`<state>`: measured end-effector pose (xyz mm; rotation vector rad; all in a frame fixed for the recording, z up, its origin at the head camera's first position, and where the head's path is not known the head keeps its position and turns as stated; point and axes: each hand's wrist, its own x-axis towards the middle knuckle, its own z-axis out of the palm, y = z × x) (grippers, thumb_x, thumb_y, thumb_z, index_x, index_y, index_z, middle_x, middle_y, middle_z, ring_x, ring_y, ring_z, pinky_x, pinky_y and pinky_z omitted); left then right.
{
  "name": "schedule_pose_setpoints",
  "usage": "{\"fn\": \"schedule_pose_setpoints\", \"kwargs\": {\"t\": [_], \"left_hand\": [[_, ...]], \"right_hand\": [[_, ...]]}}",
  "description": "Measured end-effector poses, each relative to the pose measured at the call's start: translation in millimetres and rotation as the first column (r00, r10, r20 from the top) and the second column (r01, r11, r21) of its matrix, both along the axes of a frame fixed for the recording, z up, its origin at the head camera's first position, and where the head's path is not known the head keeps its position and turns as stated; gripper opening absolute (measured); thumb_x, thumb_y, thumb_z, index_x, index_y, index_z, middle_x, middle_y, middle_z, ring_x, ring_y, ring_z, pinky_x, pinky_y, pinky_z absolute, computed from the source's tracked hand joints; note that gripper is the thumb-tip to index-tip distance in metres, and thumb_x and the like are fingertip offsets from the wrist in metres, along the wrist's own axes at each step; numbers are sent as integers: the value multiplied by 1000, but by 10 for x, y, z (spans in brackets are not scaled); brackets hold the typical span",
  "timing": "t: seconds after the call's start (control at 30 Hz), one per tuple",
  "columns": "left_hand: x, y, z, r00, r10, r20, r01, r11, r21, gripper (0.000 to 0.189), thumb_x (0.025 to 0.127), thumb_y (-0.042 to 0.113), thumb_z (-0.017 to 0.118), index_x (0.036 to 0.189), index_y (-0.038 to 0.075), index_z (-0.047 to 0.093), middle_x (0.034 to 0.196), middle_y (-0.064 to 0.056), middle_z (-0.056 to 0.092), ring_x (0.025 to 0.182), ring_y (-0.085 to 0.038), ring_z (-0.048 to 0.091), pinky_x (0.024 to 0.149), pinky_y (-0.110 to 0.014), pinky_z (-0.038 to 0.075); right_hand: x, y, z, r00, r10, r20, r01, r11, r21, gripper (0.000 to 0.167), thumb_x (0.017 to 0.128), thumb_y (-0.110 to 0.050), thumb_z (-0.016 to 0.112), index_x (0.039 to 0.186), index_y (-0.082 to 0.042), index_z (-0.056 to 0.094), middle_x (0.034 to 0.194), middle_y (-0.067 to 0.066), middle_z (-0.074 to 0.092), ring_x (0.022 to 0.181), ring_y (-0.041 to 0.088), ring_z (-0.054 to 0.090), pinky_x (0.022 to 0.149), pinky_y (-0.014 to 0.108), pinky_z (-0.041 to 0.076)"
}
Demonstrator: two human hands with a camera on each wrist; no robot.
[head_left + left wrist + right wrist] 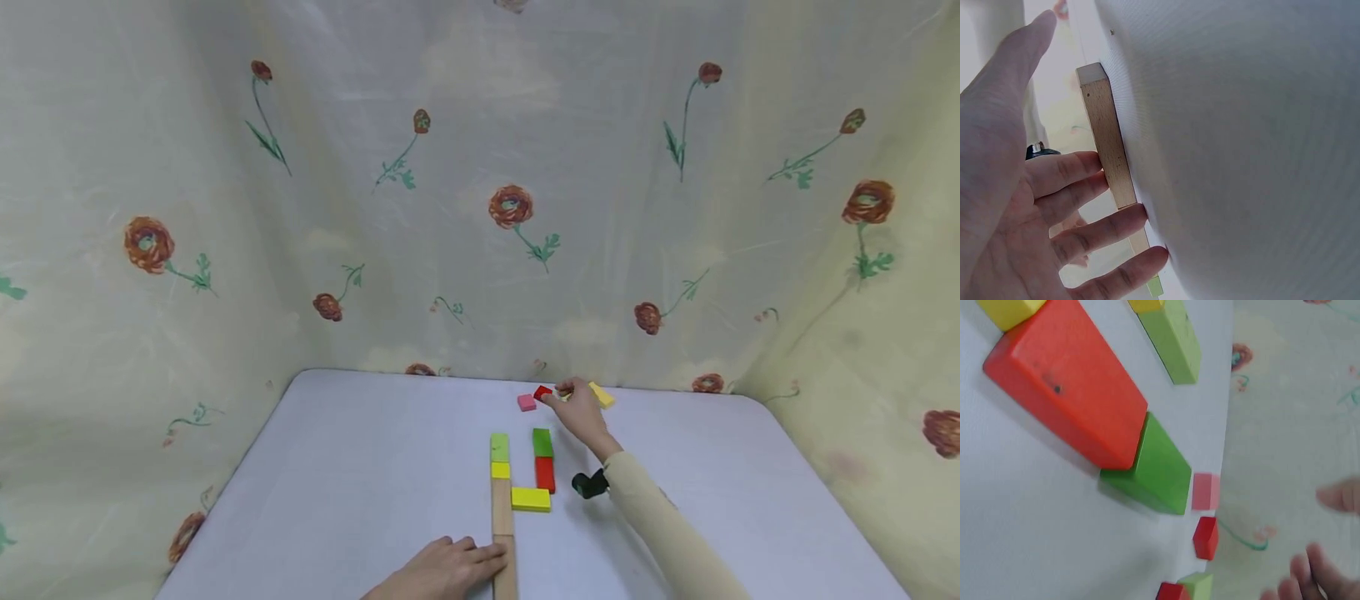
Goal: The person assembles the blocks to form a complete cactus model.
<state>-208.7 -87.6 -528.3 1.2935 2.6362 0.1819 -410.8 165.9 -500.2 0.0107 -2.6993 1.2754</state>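
My left hand [448, 568] rests beside the near end of a row of blocks, its fingers touching a plain wooden block [1107, 134]. The left wrist view shows those fingers nearly straight. Farther off, my right hand [581, 412] hovers over small blocks at the table's back edge, closest to a small red block [543, 392]. In the right wrist view its thumb and fingers stand apart, with nothing seen between them. A pink block [527, 402] lies just left of the red one. A yellow block [602, 395] shows behind the right hand.
Beyond the left hand the row runs through another wooden block [502, 507], a small yellow block [500, 470] and a light green block [499, 447]. To its right lie a yellow block [531, 500], a red block [545, 474] and a green block [543, 442]. Flowered cloth [480, 275] surrounds the table.
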Motion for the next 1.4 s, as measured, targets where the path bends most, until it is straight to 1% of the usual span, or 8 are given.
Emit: {"fn": "schedule_pose_setpoints", "kwargs": {"t": [0.1,0.17,0.27,0.4,0.6,0.87,1.13,1.4], "left_hand": [[0,-11,8,1000,-1,-14,1,1000,3,71,85,68,54,143,26,48,144,14,48,99,-1,54,76,-23,48],[-2,-12,7,1000,-3,-22,3,1000,3,71,85,67,55,142,26,48,144,14,48,99,-1,54,76,-23,48],[0,-1,4,1000,2,-17,-2,1000,2,71,85,67,55,142,26,49,143,14,49,99,-1,54,75,-23,49],[6,6,0,1000,8,-7,-8,1000,7,70,85,67,55,142,26,49,143,14,49,98,0,54,75,-22,48],[17,11,-10,999,9,-33,-9,1000,13,70,85,67,55,142,26,49,143,15,49,97,1,54,75,-21,48],[20,20,-17,999,14,-32,-14,1000,6,71,85,68,55,142,26,49,142,15,50,95,0,53,75,-21,48],[2,10,-36,1000,5,-14,-5,1000,16,70,86,67,54,142,26,48,143,14,49,101,-2,54,77,-25,50],[-11,-5,-31,1000,2,-2,-2,1000,8,70,86,67,53,143,26,48,143,14,49,101,-2,54,77,-26,50]], "right_hand": [[-17,94,-27,992,-121,-44,119,992,-44,41,87,-28,68,111,2,56,106,18,57,96,29,51,81,38,45],[-17,142,-65,981,-190,-41,187,981,-57,43,86,-30,68,111,3,55,105,18,55,98,30,48,83,40,43],[-6,200,-116,962,-273,15,274,961,-42,51,86,-37,67,114,4,52,107,18,51,102,32,42,85,44,40],[29,247,-158,938,-337,83,337,941,17,61,86,-43,67,118,4,47,111,20,48,104,34,40,88,47,38],[61,306,-234,920,-358,159,342,932,120,73,84,-45,66,122,11,38,110,25,44,103,38,38,92,50,38],[69,312,-330,890,-382,249,348,922,172,85,81,-53,67,124,13,35,111,26,44,105,39,38,94,50,38],[23,264,-416,872,-423,245,380,902,205,80,81,-48,69,121,13,36,110,28,45,104,40,41,95,52,37],[9,297,-451,880,-419,223,385,905,180,78,80,-44,70,121,13,36,110,28,45,103,41,41,94,51,39]]}}
